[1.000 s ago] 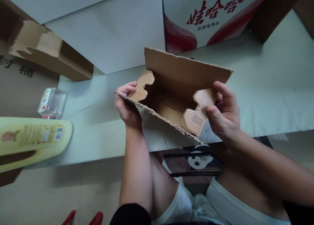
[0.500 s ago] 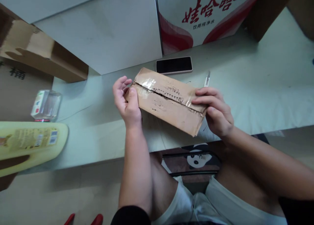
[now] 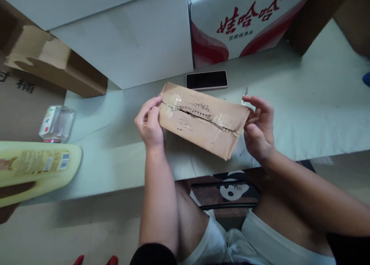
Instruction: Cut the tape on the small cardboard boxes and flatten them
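Observation:
A small brown cardboard box (image 3: pixel 202 118) is held tilted above the table, its taped top seam towards me. Along that seam runs a dark, ragged slit, with scuffed print beside it. My left hand (image 3: pixel 150 122) grips the box's left end, thumb and index finger on its edge. At the right end, my right hand (image 3: pixel 260 128) has its index finger raised and its other fingers curled against the end of the box; their tips are partly hidden. Behind the right fingers lies a utility knife (image 3: pixel 245 92), mostly covered by the hand.
A phone (image 3: pixel 207 80) lies behind the box, before a white carton (image 3: pixel 153 45) and a red-and-white water carton (image 3: pixel 237 30). Leftward are a clear bottle (image 3: pixel 59 122), a yellow jug (image 3: pixel 58 168) and an open cardboard carton (image 3: pixel 66 68). The table's front edge runs above my lap.
My right fingers have lifted off the box's top face and moved to its right end, the index finger rising. My left index finger has come onto the box's edge.

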`<state>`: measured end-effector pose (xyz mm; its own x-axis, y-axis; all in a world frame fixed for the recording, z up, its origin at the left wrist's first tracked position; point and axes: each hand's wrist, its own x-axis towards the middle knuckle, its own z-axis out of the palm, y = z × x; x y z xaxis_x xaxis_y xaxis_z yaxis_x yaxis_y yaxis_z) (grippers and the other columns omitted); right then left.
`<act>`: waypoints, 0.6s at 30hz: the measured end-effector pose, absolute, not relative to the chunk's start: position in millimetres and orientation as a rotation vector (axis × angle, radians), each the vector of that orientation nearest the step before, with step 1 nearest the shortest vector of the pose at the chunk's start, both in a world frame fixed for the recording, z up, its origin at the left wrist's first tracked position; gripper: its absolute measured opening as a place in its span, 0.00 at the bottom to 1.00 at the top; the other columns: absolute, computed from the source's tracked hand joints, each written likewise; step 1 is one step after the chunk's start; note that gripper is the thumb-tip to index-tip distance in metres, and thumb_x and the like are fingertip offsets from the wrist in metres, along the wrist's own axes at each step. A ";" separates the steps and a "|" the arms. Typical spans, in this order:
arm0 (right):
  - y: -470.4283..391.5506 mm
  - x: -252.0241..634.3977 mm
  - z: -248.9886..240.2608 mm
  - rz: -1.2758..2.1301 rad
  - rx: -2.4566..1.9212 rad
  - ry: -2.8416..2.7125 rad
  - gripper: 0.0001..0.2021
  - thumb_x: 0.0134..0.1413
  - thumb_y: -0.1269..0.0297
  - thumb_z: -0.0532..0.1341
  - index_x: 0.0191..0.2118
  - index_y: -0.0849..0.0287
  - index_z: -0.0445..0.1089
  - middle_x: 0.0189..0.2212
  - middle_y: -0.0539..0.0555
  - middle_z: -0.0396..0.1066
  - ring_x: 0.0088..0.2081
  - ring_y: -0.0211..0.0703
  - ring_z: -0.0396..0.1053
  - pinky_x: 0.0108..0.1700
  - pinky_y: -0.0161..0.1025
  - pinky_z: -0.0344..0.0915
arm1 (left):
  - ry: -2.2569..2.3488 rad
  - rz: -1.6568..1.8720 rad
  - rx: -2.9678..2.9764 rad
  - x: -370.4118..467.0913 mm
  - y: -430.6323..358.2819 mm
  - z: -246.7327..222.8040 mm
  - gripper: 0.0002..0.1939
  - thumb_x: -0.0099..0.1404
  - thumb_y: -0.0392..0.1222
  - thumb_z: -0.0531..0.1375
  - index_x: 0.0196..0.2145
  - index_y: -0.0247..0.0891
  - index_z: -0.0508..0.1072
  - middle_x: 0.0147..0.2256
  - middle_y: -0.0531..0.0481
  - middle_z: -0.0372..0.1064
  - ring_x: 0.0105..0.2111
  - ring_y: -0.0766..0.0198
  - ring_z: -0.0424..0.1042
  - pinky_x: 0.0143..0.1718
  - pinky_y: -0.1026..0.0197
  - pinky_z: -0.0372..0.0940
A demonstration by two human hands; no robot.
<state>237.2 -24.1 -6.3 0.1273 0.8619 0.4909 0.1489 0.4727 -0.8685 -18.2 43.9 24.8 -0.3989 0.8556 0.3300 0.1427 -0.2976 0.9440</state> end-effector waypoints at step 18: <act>-26.2 245.0 -18.1 1.001 -0.920 -1.576 0.34 0.63 0.45 0.59 0.71 0.35 0.50 0.74 0.45 0.48 0.74 0.50 0.49 0.73 0.58 0.53 | 1.238 0.991 0.899 -20.6 36.3 10.7 0.39 0.57 0.78 0.53 0.42 0.40 0.77 0.41 0.38 0.78 0.49 0.43 0.76 0.39 0.50 0.72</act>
